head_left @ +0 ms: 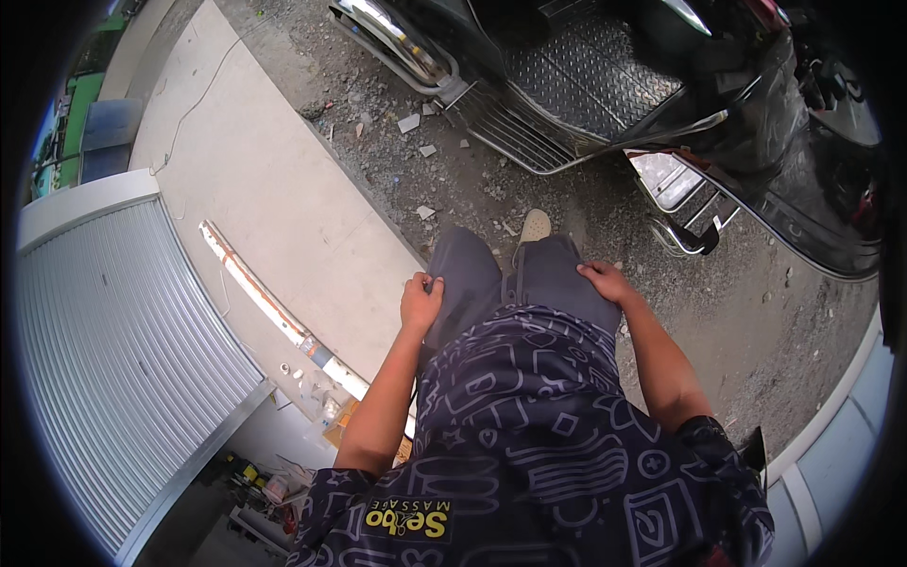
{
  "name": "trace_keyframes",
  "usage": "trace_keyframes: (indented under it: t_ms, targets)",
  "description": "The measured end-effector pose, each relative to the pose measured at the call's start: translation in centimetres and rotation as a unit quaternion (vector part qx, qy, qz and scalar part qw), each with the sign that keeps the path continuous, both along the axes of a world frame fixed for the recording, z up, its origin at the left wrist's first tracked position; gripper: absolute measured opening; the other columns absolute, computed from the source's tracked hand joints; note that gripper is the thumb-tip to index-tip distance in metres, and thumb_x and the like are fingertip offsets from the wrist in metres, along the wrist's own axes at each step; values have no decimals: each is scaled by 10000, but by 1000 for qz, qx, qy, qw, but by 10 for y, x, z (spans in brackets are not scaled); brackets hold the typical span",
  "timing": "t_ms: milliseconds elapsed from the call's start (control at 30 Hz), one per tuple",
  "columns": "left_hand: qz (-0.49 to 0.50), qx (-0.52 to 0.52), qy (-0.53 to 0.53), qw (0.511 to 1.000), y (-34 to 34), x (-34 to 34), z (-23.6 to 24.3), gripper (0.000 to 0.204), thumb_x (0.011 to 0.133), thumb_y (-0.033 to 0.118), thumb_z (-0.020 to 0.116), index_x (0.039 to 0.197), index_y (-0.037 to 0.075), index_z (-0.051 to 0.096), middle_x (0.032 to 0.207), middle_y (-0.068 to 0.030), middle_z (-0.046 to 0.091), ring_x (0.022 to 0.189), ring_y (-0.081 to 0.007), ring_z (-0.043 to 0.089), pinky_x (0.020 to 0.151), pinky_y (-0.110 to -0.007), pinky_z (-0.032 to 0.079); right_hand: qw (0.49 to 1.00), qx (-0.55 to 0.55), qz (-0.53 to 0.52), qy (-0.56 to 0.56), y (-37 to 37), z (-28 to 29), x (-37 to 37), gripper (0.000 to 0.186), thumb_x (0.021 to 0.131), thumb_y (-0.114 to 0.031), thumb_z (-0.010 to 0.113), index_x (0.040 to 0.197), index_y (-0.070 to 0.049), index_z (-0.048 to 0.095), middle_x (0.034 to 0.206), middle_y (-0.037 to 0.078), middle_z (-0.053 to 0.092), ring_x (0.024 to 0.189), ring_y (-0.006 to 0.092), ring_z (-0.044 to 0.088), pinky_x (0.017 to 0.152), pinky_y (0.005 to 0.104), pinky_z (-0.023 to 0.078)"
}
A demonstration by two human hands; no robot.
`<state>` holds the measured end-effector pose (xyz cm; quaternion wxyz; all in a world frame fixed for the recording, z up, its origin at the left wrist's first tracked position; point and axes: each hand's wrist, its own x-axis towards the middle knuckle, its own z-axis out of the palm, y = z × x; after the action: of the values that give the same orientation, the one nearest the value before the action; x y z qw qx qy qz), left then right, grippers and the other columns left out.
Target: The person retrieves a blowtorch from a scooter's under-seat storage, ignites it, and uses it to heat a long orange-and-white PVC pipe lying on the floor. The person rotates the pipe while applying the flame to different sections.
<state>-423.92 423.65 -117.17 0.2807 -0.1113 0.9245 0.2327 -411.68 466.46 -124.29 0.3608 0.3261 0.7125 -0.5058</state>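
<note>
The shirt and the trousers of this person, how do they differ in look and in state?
The shirt is dark and covered with pale line drawings; the trousers are plainer and greyer. The shirt carries a yellow-lettered patch; the trousers show none. The left hand and right hand appear to pinch the trousers; neither touches the shirt. Both are worn cloth with visible folds.

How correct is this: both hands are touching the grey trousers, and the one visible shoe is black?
Not quite: the head view shows that the visible shoe is cream, not black. The left hand and right hand are indeed touching the grey trousers.
</note>
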Motion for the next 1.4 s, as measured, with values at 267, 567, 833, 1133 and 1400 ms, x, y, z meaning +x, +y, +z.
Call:
trace_keyframes:
  t_ms: [267, 567, 833, 1133, 1400]
  targets:
    - [-282, 149, 262, 911, 171, -320, 13, 329, 957, 282, 756, 1152, 37, 653, 1083, -149, 680, 945, -310, 668, 831, -420, 543, 973, 106, 149, -138, 43, -14, -92, 519, 954, -513, 652, 1053, -12, 747, 1010, 218, 749, 972, 382, 725, 876, 460, 550]
    - [-527, -74, 373, 760, 350, -642, 6, 331, 960, 406, 706, 853, 95, 666, 737, -121, 703, 726, -340, 721, 651, -459, 570, 976, 190, 27, 108, 116, -141, -347, 249, 987, -287, 642, 1126, -106, 742, 1075, 146, 756, 1004, 350, 723, 931, 483, 562]
    - [-458, -146, 307, 821, 357, -651, -22, 525, 991, 609, 613, 789, 130, 678, 644, -76, 672, 628, -251, 712, 605, -408, 568, 935, 250, 241, 72, 229, -200, -578, 327, 973, -289, 565, 1152, -71, 730, 1192, 200, 722, 1127, 397, 695, 951, 546, 562]
    - [-517, -80, 402, 751, 358, -656, -21, 287, 899, 297, 837, 712, 159, 668, 616, 18, 616, 504, -103, 585, 447, -247, 428, 773, 455, 353, 265, 367, -319, -792, 803, 803, -354, 798, 1493, -41, 530, 1632, 203, 408, 1511, 403, 379, 1215, 528, 366]
    - [-531, -96, 361, 761, 356, -658, -23, 434, 879, 248, 853, 596, 170, 534, 562, 32, 499, 466, -97, 468, 422, -272, 346, 702, 393, 583, 110, 402, -318, -835, 479, 941, -329, 667, 1342, -68, 643, 1319, 198, 675, 1202, 402, 662, 971, 503, 562]
